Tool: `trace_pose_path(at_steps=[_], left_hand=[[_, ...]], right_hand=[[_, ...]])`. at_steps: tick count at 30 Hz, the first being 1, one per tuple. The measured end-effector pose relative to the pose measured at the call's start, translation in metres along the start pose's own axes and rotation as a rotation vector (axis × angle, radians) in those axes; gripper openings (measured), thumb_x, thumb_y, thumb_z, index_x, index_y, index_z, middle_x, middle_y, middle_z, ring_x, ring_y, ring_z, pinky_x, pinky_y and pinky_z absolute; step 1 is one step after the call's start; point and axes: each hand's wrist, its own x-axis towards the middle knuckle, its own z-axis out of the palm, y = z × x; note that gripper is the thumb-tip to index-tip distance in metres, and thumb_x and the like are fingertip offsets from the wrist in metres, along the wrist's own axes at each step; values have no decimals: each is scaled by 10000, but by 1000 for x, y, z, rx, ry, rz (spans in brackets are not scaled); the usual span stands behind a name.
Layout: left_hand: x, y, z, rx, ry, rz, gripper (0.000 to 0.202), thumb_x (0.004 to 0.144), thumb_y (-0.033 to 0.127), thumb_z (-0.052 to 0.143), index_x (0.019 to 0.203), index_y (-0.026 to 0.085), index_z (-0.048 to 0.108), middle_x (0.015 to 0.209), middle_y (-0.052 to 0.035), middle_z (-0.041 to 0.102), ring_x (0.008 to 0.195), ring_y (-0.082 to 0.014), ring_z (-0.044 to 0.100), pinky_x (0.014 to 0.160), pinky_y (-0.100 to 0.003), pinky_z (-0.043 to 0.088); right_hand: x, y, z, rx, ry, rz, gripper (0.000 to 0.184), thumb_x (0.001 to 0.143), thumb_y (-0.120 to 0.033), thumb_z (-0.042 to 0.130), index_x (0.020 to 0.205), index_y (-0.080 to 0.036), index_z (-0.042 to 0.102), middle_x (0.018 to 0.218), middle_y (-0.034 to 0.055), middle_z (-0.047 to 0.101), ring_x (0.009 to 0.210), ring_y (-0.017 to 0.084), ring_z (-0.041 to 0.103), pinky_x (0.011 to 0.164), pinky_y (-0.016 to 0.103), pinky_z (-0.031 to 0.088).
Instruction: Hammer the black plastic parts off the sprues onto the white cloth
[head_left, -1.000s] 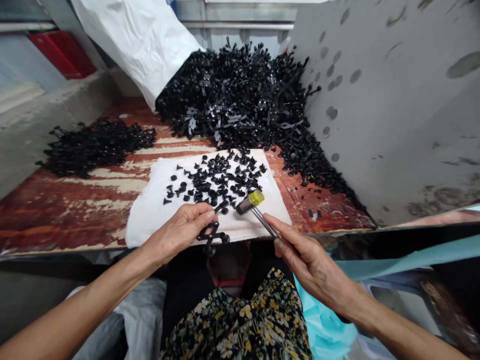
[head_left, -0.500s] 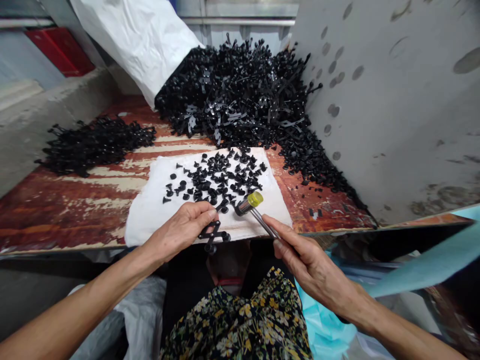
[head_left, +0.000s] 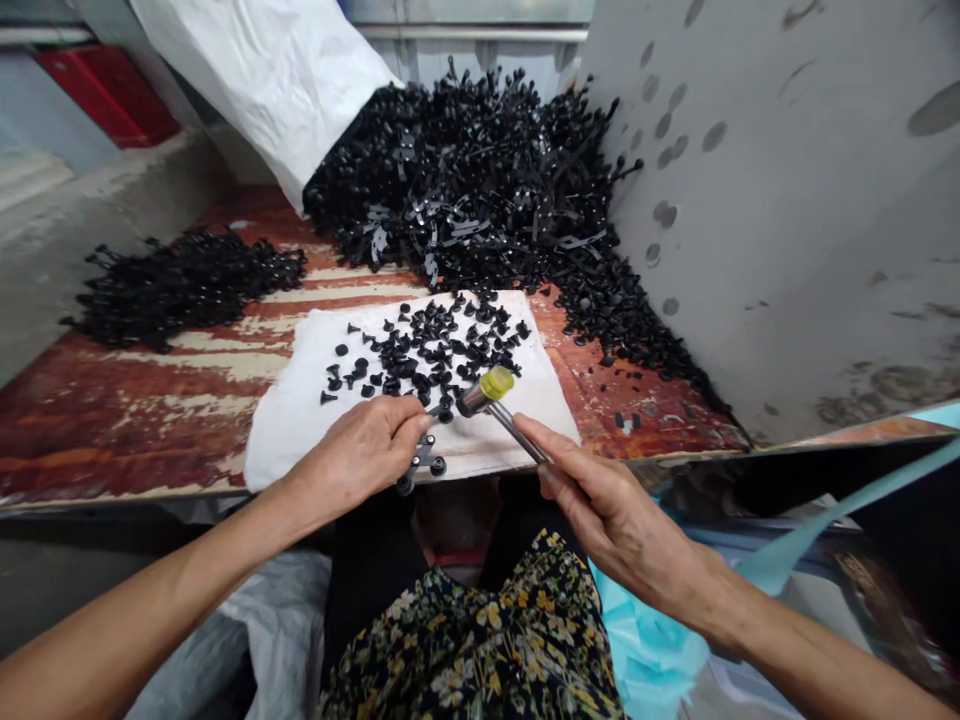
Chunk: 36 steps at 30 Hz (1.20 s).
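My left hand (head_left: 367,440) is closed round a black jointed bracket (head_left: 424,455) with round knobs on its ends, held over the front edge of a white cloth pad (head_left: 292,440). In my right hand (head_left: 600,500) is the metal shaft of a small mallet (head_left: 478,390). The mallet's head has a yellow face on one end and a dark face on the other. That dark end is beside the bracket's far tip; I cannot tell whether they touch. Loose black pegs with round heads (head_left: 409,350) are scattered over the pad behind both hands.
A large heap of black brackets (head_left: 480,180) spills from a white sack (head_left: 277,90) at the back. A smaller pile of brackets (head_left: 187,285) lies left, and loose black pegs (head_left: 615,310) line the grey panel (head_left: 780,220) on the right. The worn red tabletop (head_left: 97,420) ends before my lap.
The mallet has moved slightly left, nearer the bracket tip. The bracket has turned a little in my left hand. The whole view has shifted slightly.
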Motion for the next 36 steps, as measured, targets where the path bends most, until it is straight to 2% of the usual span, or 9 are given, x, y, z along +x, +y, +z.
trace_pose_path(at_steps=[4, 8, 13, 18, 20, 25, 30, 34, 36], left_hand=[[1, 1, -3, 63, 3, 28, 306, 814, 407, 359, 585, 217, 428, 544, 19, 430, 525, -138, 403, 544, -273, 269], [5, -6, -5, 67, -10, 72, 323, 816, 403, 379, 559, 215, 429, 509, 25, 423, 502, -132, 392, 525, -269, 268], [7, -10, -5, 41, -24, 81, 322, 818, 398, 381, 560, 215, 439, 512, 24, 436, 507, -134, 405, 525, -265, 279], [9, -12, -4, 22, -16, 115, 314, 822, 379, 400, 552, 219, 416, 503, 29, 435, 503, -131, 407, 527, -267, 269], [9, -14, -5, 20, -15, 124, 315, 823, 377, 403, 550, 220, 404, 501, 31, 427, 499, -129, 401, 527, -269, 264], [9, -15, -4, -15, -26, 109, 311, 818, 366, 429, 545, 220, 409, 482, 33, 417, 486, -129, 379, 511, -271, 247], [8, -15, -3, -48, -19, 107, 308, 807, 346, 446, 531, 209, 436, 501, 30, 446, 501, -126, 397, 517, -263, 259], [8, -16, -3, -62, -38, 106, 331, 813, 369, 452, 523, 214, 410, 473, 38, 396, 482, -122, 366, 498, -261, 233], [9, -17, -2, -69, -35, 110, 336, 810, 377, 453, 519, 214, 407, 471, 38, 388, 481, -120, 356, 495, -260, 227]], right_hand=[[5, 2, -1, -43, -20, -74, 547, 956, -80, 381, 1493, -174, 411, 1345, 127, 645, 1215, 192, 628, 1012, 385, 533], [11, 0, -2, -68, -19, -74, 544, 957, -90, 382, 1493, -184, 413, 1234, 128, 703, 1126, 206, 677, 948, 381, 574], [16, -4, -1, -81, -14, -94, 542, 966, -92, 377, 1497, -198, 401, 1288, 124, 674, 1141, 202, 668, 962, 369, 566], [17, -5, -1, -149, -83, -45, 572, 945, -82, 384, 1508, -181, 392, 1281, 160, 669, 1181, 278, 646, 998, 482, 540], [19, -7, -4, -172, -100, -49, 561, 945, -86, 381, 1501, -161, 407, 1260, 171, 677, 1171, 289, 651, 983, 482, 550], [22, -17, -9, -142, 70, -174, 587, 962, -80, 372, 1536, -200, 336, 1259, 131, 683, 1115, 224, 676, 951, 355, 568], [21, -15, -5, -217, -74, -83, 572, 944, -90, 380, 1503, -205, 410, 1150, 132, 722, 967, 247, 723, 885, 409, 596], [18, -17, -4, -151, 89, -145, 604, 965, -89, 381, 1550, -222, 309, 1169, 115, 709, 1050, 223, 694, 940, 359, 567], [17, -15, -3, -164, 92, -136, 617, 959, -85, 382, 1552, -234, 306, 1153, 116, 715, 1033, 230, 699, 919, 370, 575]])
